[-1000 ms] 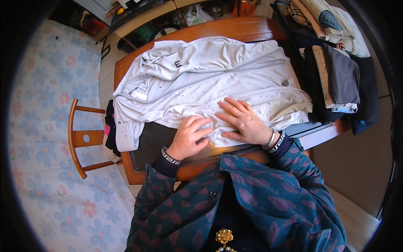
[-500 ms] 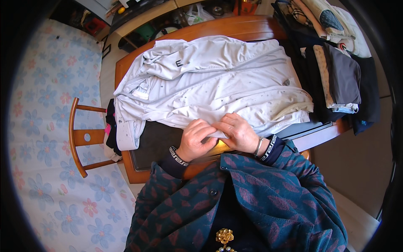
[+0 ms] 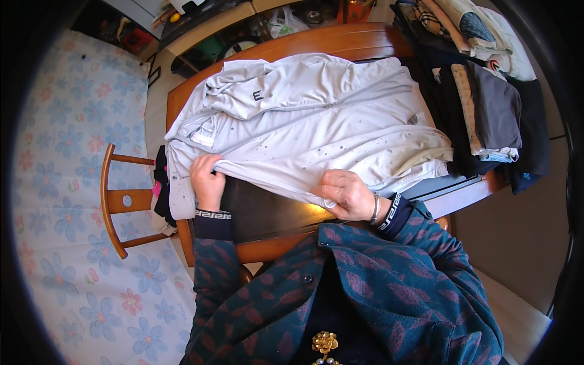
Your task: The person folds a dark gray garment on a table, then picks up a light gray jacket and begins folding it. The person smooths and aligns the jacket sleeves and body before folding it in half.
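A light grey zip jacket [image 3: 292, 131] with dark specks lies spread across the wooden table, its collar end toward the left. Both hands grip its near edge. My left hand [image 3: 207, 182] is closed on the cloth near the collar and the sleeve that hangs at the left. Farther right, my right hand [image 3: 344, 193] pinches the same edge, knuckles up, a bracelet at its wrist. Between the hands the edge is drawn out in a fairly straight line. The fingertips of both hands are partly hidden by the folded cloth.
The wooden table [image 3: 286, 250] has a dark inset top. Stacked folded clothes [image 3: 499, 112] stand at its right end. A wooden chair [image 3: 115, 201] with dark clothing on it is at the left, beside a flowered cloth [image 3: 79, 182]. Shelves with assorted items [image 3: 286, 21] stand behind.
My left hand has moved left along the jacket's near edge, away from my right hand, which stays nearly in place. The bunched edge between them is now stretched out.
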